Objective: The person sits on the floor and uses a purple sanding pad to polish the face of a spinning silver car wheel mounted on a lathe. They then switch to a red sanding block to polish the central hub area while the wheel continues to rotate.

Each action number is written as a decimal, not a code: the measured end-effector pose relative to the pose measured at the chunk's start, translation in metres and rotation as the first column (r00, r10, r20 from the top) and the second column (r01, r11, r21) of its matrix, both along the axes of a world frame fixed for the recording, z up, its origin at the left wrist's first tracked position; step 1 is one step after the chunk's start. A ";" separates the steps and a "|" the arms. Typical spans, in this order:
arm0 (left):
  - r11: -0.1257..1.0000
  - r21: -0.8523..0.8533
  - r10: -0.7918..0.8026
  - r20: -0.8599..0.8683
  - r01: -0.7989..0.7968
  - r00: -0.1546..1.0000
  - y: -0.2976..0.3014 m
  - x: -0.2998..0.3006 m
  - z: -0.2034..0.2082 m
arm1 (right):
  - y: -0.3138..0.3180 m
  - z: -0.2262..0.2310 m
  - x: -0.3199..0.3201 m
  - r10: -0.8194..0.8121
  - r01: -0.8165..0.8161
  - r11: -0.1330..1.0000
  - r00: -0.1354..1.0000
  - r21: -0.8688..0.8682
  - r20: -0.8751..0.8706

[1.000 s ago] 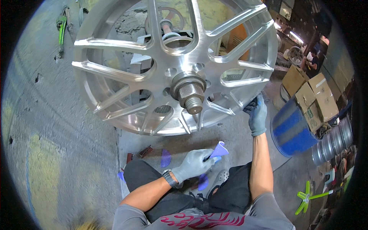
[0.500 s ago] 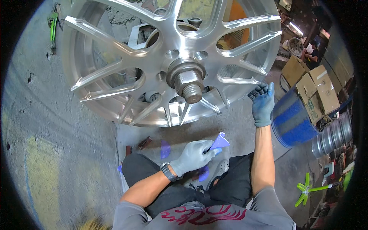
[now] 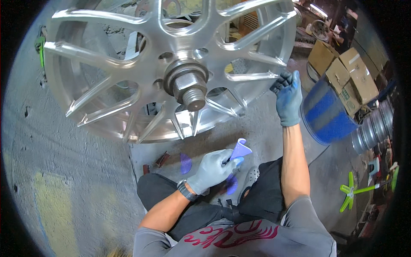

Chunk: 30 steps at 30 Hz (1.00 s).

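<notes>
A large bare-metal wheel with paired spokes fills the upper part of the view. A big hex nut on a threaded shaft holds its centre. My right hand, in a grey-blue glove darkened at the fingers, is open at the wheel's right edge. Its fingertips lie at the rim; whether they touch cannot be made out. In front of me, below the wheel, my gloved left hand is closed around a folded purple sanding disc, whose pale backing shows at the curled top.
Purple half-round pieces and a small dark red block lie on the floor between wheel and legs. To the right stand a blue drum under cardboard boxes, stacked metal rims and a green star-footed stand.
The wheel has turned a little counterclockwise, and my right hand has gone up along its right edge. My left hand still grips the folded disc. The whole view has shifted slightly.
</notes>
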State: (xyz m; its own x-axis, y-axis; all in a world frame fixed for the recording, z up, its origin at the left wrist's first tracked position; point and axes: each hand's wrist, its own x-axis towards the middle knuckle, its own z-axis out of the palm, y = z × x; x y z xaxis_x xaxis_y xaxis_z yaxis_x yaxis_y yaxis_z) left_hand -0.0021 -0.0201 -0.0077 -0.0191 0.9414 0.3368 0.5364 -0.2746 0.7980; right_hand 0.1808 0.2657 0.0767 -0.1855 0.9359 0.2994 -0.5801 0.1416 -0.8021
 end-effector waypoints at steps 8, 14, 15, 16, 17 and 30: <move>0.997 -0.070 -0.030 -0.007 0.030 1.000 0.001 -0.001 0.001 | 0.003 -0.003 0.001 -0.021 0.021 1.000 0.999 -0.009 0.033; 0.999 -0.042 -0.033 -0.007 0.033 0.999 0.003 0.001 -0.002 | 0.000 -0.006 -0.004 -0.072 0.077 0.996 0.991 -0.044 0.116; 0.999 -0.035 -0.036 -0.010 0.036 0.999 0.004 0.001 -0.002 | 0.000 -0.007 -0.004 -0.073 0.080 0.996 0.988 -0.049 0.135; 0.999 -0.024 -0.036 0.001 0.036 0.999 0.004 0.002 -0.001 | 0.000 -0.008 -0.004 -0.074 0.084 0.995 0.985 -0.056 0.153; 0.999 -0.014 -0.036 0.011 0.037 0.999 0.005 0.003 0.001 | -0.001 -0.009 -0.004 -0.069 0.083 0.994 0.983 -0.076 0.172; 0.998 0.046 -0.041 0.042 0.039 0.998 0.001 0.000 -0.002 | 0.001 -0.002 -0.003 -0.034 0.031 0.999 0.996 0.034 0.081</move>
State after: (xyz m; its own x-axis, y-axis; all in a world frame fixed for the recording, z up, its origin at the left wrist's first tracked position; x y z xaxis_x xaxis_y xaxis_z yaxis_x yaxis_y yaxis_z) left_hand -0.0023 -0.0196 -0.0097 0.0028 0.9256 0.3784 0.4900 -0.3312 0.8064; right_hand 0.1779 0.2665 0.0745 -0.1806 0.9317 0.3151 -0.5073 0.1862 -0.8414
